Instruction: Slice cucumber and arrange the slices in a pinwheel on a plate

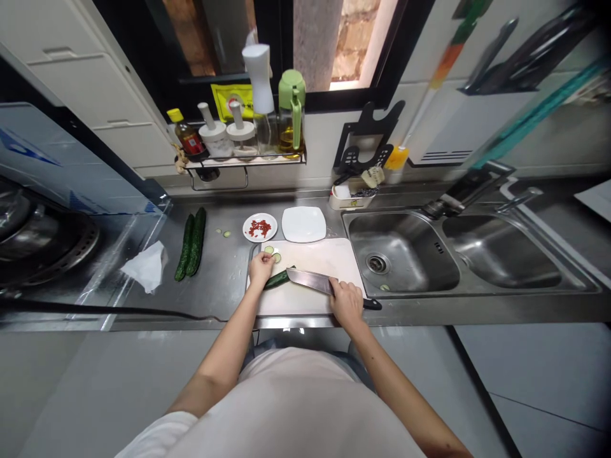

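Observation:
My right hand (pixel 347 302) is wrapped round the handle of a kitchen knife (pixel 310 280), whose wide blade points left over the white cutting board (pixel 329 254). The black handle end sticks out behind the hand. A piece of dark green cucumber (pixel 277 279) lies on the board by the blade's tip. At the board's left side, my left hand (pixel 261 268) has its fingertips pinched on a pale cucumber slice (pixel 276 257). Another slice (pixel 269 250) rests just beyond the fingers.
Behind the board stand a small plate (pixel 247 233) of chopped red pieces and a white square plate (pixel 303 224). Two whole cucumbers (pixel 191 245) and a crumpled white tissue (pixel 147 266) lie left. A double sink (pixel 405 254) is right; a seasoning rack (pixel 248 160) hangs behind.

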`<action>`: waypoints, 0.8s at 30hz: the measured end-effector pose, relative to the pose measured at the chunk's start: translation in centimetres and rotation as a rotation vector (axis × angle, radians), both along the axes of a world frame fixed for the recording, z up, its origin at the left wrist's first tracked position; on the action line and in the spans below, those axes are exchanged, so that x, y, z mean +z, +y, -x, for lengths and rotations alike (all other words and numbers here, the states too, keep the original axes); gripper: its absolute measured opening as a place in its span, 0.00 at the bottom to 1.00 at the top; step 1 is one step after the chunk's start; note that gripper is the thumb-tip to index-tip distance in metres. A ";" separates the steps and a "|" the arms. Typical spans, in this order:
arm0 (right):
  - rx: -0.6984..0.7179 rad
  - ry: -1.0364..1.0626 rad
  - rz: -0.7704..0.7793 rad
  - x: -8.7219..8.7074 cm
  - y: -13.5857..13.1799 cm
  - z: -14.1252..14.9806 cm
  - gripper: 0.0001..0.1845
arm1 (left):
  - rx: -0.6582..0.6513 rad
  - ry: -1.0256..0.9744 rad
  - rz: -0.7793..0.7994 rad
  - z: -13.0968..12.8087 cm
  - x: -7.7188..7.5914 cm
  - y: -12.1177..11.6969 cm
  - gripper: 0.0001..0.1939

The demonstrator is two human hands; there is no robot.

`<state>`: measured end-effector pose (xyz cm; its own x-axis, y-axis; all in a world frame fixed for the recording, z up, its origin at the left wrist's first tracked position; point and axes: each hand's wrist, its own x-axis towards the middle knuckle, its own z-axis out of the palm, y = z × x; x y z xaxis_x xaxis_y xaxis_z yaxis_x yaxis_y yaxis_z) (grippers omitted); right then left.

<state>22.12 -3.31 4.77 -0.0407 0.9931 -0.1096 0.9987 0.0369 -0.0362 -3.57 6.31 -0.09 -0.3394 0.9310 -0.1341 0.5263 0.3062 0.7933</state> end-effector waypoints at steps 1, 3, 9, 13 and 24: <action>-0.005 0.004 0.001 0.0 0.0 -0.1 0.22 | 0.010 0.017 0.013 0.1 -0.2 0.3 0.09; -0.015 0.010 0.007 0.0 -0.1 -0.2 0.22 | 0.030 0.056 0.032 0.2 -0.3 0.7 0.09; -0.037 0.019 0.050 0.0 -0.3 -0.4 0.24 | 0.088 0.172 0.064 -0.3 -0.1 1.8 0.09; -0.036 0.025 0.056 0.0 -0.2 -0.4 0.24 | 0.080 0.257 0.082 -0.6 -0.1 2.3 0.11; -0.052 0.033 0.080 0.3 -0.5 -0.5 0.23 | 0.005 0.346 0.088 -0.5 -0.3 2.5 0.14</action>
